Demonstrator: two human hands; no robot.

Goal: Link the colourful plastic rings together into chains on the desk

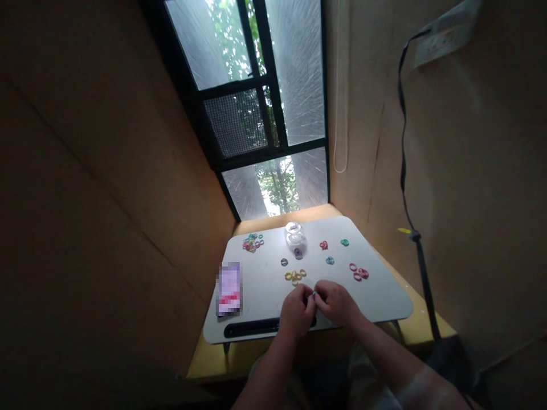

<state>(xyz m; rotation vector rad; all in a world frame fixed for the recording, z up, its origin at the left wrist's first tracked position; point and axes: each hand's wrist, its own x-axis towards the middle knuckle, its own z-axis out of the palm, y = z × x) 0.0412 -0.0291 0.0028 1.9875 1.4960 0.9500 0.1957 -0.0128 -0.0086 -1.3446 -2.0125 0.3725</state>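
Observation:
Above the near part of a white lap table (260, 290), my left hand (298, 310) and my right hand (337, 303) meet with pinched fingertips. Between them shows a bit of a small teal band (315, 293), mostly hidden by the fingers. Just beyond my hands lies a group of yellow bands (294, 277). Farther off are a dark band (284, 262), a blue one (330, 261), a purple one (298, 254), a red cluster (323, 245) and a green one (345, 242). Pinkish-red bands (359, 272) lie to the right.
A clear jar (294, 236) stands at the back of the table, with a mixed pile of bands (253, 243) to its left. A blurred phone-like rectangle (229, 288) lies near the left edge. A black slot (252, 327) runs along the front. Walls flank both sides.

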